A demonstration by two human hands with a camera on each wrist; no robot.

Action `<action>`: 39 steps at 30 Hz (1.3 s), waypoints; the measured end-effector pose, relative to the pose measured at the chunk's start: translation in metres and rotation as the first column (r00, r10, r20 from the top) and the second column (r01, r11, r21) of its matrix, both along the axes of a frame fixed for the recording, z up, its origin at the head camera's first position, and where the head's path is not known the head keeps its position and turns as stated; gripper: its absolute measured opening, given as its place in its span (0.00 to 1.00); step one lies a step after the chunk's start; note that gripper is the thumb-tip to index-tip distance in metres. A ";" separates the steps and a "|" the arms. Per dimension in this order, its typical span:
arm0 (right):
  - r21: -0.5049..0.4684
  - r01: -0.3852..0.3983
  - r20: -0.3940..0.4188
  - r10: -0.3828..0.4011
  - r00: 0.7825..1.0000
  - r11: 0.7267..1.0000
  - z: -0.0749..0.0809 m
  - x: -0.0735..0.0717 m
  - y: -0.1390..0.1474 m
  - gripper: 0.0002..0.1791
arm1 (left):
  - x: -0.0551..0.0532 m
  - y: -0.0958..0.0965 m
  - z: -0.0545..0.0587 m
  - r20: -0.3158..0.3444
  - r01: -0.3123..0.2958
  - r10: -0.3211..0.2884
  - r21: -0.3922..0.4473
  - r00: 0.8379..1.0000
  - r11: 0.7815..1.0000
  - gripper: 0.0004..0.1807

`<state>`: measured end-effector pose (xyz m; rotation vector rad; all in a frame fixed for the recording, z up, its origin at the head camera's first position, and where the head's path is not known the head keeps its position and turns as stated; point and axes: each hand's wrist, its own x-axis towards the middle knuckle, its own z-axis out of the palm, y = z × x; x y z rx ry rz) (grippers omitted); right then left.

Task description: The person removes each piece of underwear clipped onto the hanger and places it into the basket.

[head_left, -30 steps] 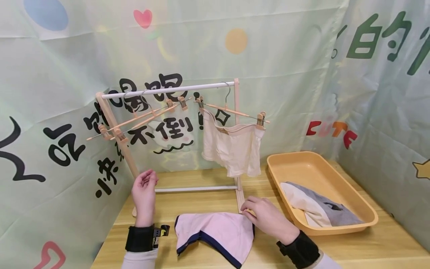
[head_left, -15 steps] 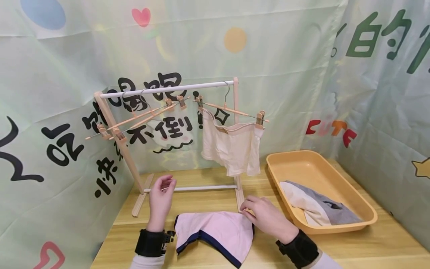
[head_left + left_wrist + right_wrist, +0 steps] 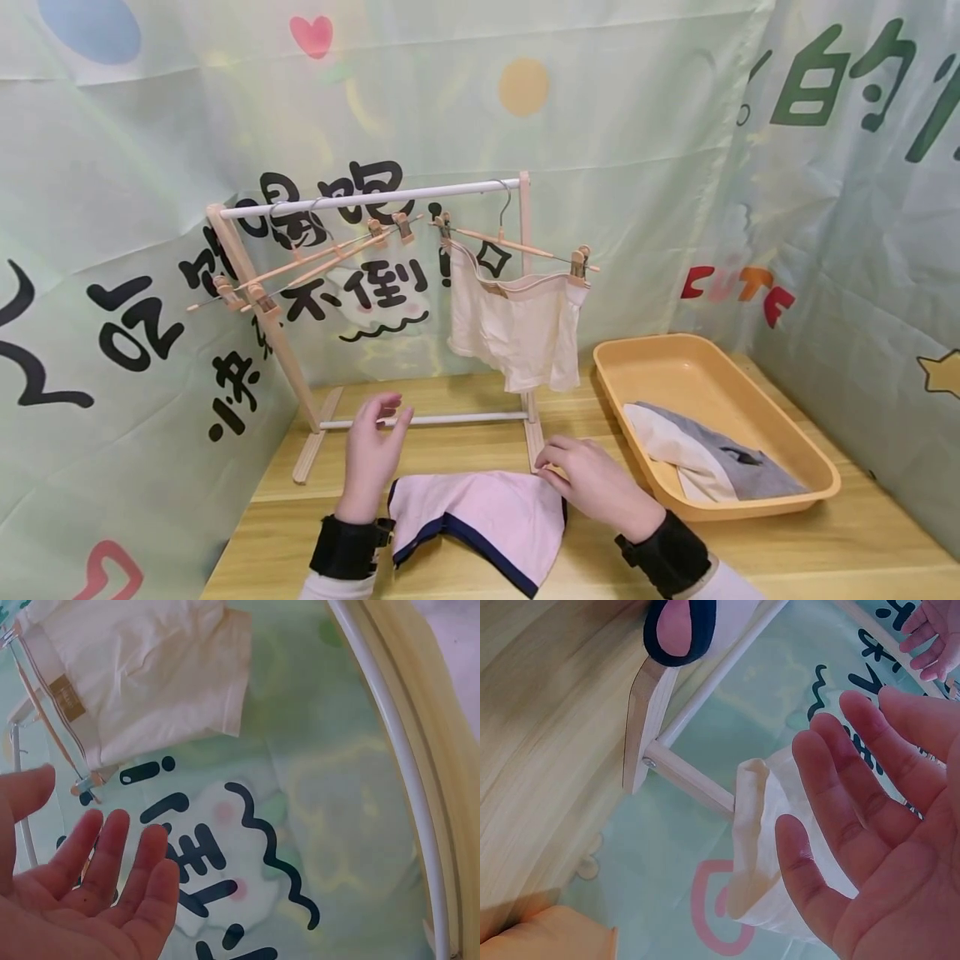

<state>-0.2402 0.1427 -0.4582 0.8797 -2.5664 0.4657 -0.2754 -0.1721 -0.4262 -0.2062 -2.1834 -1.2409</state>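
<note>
A pair of pink underpants with navy trim (image 3: 495, 517) lies on the wooden table in front of the rack. My left hand (image 3: 373, 454) is raised beyond its left corner, thumb apart from the lightly bent fingers and nothing in the palm. At the right corner of the underpants hovers my right hand (image 3: 592, 483), fingers loosely bent; the right wrist view shows its palm (image 3: 885, 855) bare. Cream shorts (image 3: 517, 329) hang by two clips from a hanger at the right of the rack. Two bare clip hangers (image 3: 322, 258) hang at the left.
The small drying rack (image 3: 375, 200) has a white top rail and wooden legs. To the right stands a yellow plastic basin (image 3: 697, 354) holding a grey and cream garment (image 3: 720, 458). Printed fabric walls (image 3: 637, 208) close off the back and sides.
My left hand has come down and right, from beside the rack's left post toward the pink underpants, its fingers spreading. My right hand stays almost where it was.
</note>
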 end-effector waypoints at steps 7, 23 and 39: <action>-0.010 -0.008 0.001 0.008 1.000 1.000 0.000 0.000 -0.002 0.03 | 0.002 0.000 -0.003 0.031 0.017 -0.013 -0.134 0.999 0.991 0.20; 0.016 -0.088 0.054 0.087 0.995 0.996 -0.010 -0.004 -0.006 0.05 | 0.006 -0.014 0.007 0.088 0.041 -0.023 -0.214 0.996 0.976 0.28; 0.129 -0.242 0.153 0.221 0.963 0.962 -0.031 -0.007 -0.035 0.42 | 0.003 -0.008 -0.004 0.118 0.046 -0.008 -0.324 0.993 0.945 0.30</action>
